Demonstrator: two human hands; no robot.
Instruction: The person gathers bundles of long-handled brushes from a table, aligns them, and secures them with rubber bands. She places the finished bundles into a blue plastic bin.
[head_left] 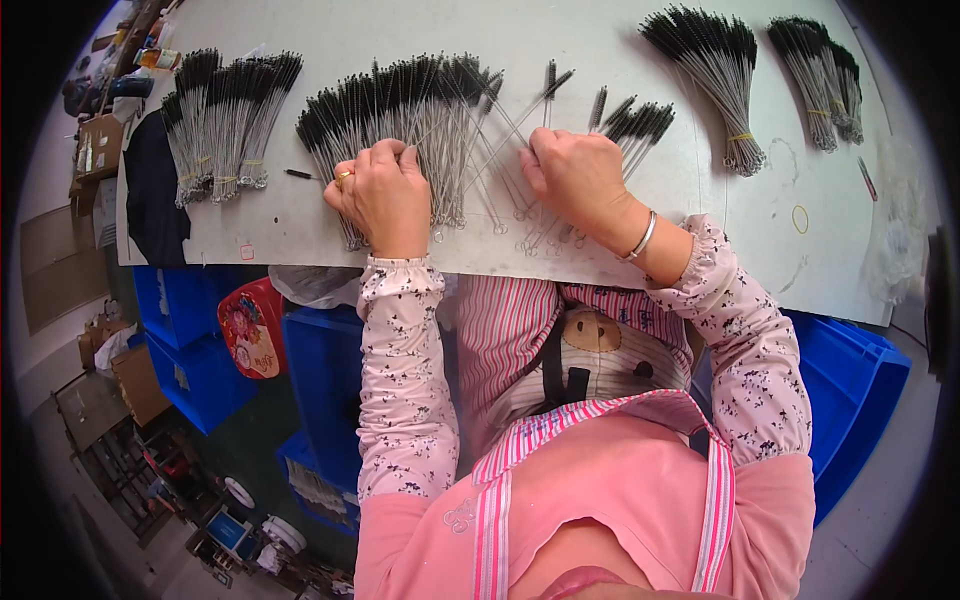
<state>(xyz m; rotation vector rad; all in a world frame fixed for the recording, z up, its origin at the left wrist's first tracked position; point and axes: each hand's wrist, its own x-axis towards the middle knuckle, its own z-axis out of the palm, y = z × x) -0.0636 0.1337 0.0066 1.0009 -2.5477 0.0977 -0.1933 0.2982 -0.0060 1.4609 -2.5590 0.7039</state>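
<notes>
A wide spread of thin wire brushes, with black bristle tips and looped wire ends, lies on the table in front of me. Over its near part, my left hand has thumb and forefinger pinched together. What they grip among the wires cannot be made out. My right hand is closed, fingertips pinching a wire brush whose bristles point away from me. Partly hidden beneath that hand lies a smaller group of brushes. Several loose brushes cross between my hands.
Banded bundles of brushes lie at the left, right and far right of the pale table. A yellow rubber band and a red pen lie at right. Blue crates stand below the table edge.
</notes>
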